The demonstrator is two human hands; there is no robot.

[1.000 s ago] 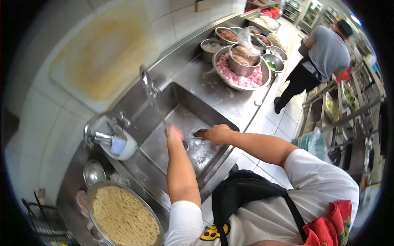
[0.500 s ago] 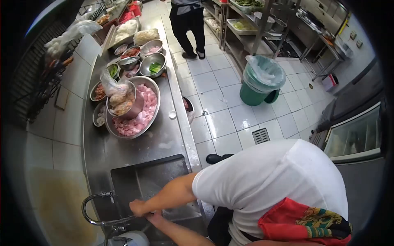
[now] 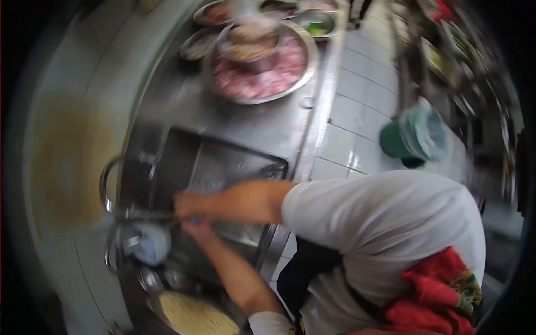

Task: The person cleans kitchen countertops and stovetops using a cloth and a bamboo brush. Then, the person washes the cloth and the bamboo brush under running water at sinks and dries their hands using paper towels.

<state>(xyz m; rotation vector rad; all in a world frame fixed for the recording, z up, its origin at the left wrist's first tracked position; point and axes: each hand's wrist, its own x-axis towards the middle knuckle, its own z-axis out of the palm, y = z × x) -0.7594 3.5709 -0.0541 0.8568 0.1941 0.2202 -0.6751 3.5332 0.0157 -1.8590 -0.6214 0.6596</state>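
Over the metal sink [image 3: 229, 148], my right hand [image 3: 188, 204] and my left hand [image 3: 195, 224] are pressed together. Both sit close to the curved faucet [image 3: 105, 187], beside its spout. Motion smears the fingers, so whether they are curled around anything cannot be made out. A small greyish patch shows between the hands, too blurred to name. Just left of my left hand stands a pale, whitish container [image 3: 152, 244] with a bluish patch.
A large steel bowl of pink raw meat [image 3: 259, 84] stands on the counter beyond the sink, a smaller pot [image 3: 248, 47] inside it. At the bottom lies a pan of yellowish food [image 3: 195, 315]. A green bin [image 3: 395, 139] with a plastic liner is on the tiled floor.
My view has swung down and left, bringing the pan of yellowish food into sight and cutting off most of the far counter. Both hands stay together by the faucet.
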